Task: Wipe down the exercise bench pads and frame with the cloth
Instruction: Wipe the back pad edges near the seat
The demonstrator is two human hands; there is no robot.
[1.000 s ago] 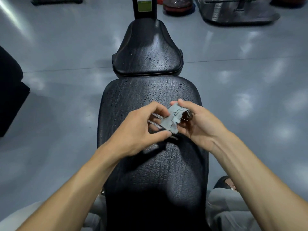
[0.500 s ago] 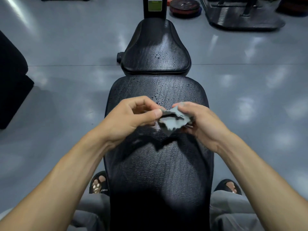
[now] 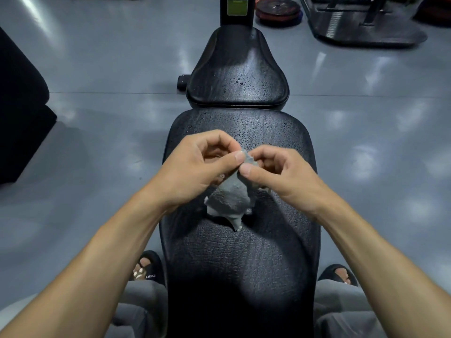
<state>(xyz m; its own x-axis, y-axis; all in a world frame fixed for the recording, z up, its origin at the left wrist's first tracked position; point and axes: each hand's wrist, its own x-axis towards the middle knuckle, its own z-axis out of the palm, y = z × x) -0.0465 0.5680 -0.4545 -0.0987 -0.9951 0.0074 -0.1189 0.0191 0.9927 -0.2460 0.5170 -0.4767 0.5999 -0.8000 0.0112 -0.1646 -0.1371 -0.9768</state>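
A small grey cloth [image 3: 230,195] hangs between my hands above the long black bench pad [image 3: 239,259]. My left hand [image 3: 195,167] pinches its top edge between thumb and forefinger. My right hand [image 3: 278,173] pinches the same edge right beside it. The cloth's lower part droops loose toward the pad. Water droplets dot the far end of the long pad and the smaller black seat pad [image 3: 238,71] beyond it. A black frame post [image 3: 235,11] with a green label rises behind the seat pad.
Grey glossy floor surrounds the bench. Weight plates [image 3: 278,11] and a black machine base [image 3: 366,28] lie at the back right. A dark padded object [image 3: 19,106] stands at the left. My feet in black slides [image 3: 148,269] flank the bench.
My hands came closer together and now both pinch the cloth's top edge, so the crumpled cloth has opened and hangs down. The view shifted slightly toward the bench's near end.
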